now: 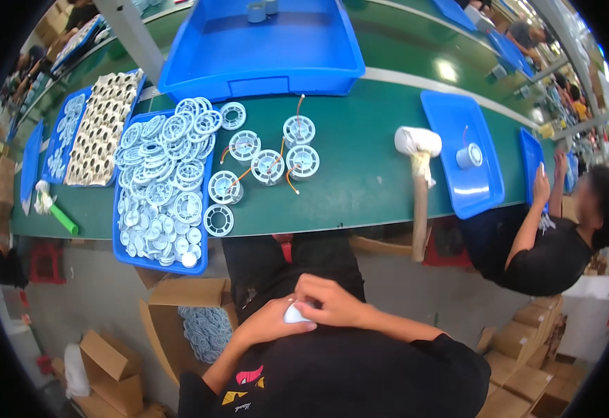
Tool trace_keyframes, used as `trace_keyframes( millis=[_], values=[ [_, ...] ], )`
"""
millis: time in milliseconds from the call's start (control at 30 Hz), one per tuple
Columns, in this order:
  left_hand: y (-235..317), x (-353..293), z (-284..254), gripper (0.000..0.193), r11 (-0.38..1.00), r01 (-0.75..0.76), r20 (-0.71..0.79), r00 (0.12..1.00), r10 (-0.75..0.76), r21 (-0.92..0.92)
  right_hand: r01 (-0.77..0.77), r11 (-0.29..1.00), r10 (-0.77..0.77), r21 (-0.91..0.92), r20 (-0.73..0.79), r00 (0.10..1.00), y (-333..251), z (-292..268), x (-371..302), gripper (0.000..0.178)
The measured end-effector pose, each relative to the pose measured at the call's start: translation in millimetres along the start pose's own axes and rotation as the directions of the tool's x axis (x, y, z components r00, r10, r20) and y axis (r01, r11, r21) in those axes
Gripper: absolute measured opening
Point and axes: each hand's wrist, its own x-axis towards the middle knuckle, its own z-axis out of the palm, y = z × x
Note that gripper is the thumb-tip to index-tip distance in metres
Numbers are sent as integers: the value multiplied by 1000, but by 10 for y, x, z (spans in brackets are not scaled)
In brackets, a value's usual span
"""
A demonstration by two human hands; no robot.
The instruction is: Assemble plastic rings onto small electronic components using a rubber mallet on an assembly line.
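At the frame's lower centre, my left hand [271, 322] and right hand [333, 301] hold a white piece [293, 315], a green table [353, 160] above.

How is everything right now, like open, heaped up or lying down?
Left grip: curled round white piece
Right grip: bent, touching white piece
Parts tray: heaped with rings and discs
Near cardboard box: open
Big bin: open-topped
Mallet: lying down
Tray beside mallet: holding one part
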Motion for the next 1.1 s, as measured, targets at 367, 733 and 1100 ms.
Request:
trace_keyframes(
  millis=[367, 733, 1100],
  values=[
    [-446, -249, 90, 57, 994, 55, 111, 992, -66, 96, 199, 977, -206, -80, -99, 973, 419, 749, -91, 25],
    [-595, -297, 383, 46, 982, 51, -52, 997, -62, -184, 230, 971, -229, -62, 24, 973, 420, 726, -10, 36],
    [-645, -310, 466, 41, 972, 21, -100, 994, -45, -233, 229, 973, -230, 22, 73, 970, 433, 736, -6, 34]
  ],
)
